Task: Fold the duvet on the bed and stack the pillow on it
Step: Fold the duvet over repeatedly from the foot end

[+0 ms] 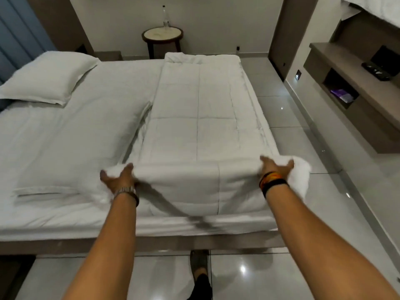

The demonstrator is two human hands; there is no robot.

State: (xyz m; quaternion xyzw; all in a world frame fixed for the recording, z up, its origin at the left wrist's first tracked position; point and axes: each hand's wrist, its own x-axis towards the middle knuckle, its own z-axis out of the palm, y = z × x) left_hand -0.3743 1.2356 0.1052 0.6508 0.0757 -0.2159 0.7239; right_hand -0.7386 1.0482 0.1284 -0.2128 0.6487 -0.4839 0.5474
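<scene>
The duvet [201, 118] lay on the right half of the bed [65, 148], already folded into a long narrow strip, so the lengthwise folding looked done. Its long axis ran from the near edge of the bed to the far edge, with the far end by the wall and the near end lifted off the mattress. The left hand [118, 177] was clamped on the near left corner and the right hand [276, 167] on the near right corner, each with fingers closed around bunched fabric, holding that end raised and stretched between them. Judging from this, the step in hand was a crosswise fold, carrying the near end toward the far end; at least that fold remained, perhaps another after it. The pillow [47, 76] sat untouched at the far left of the bed, well apart from the duvet, its long side lying roughly along the bed's left edge, so stacking was not yet begun. Beyond the bed stood a round bench [162, 34] with a bottle [165, 16] on it.
</scene>
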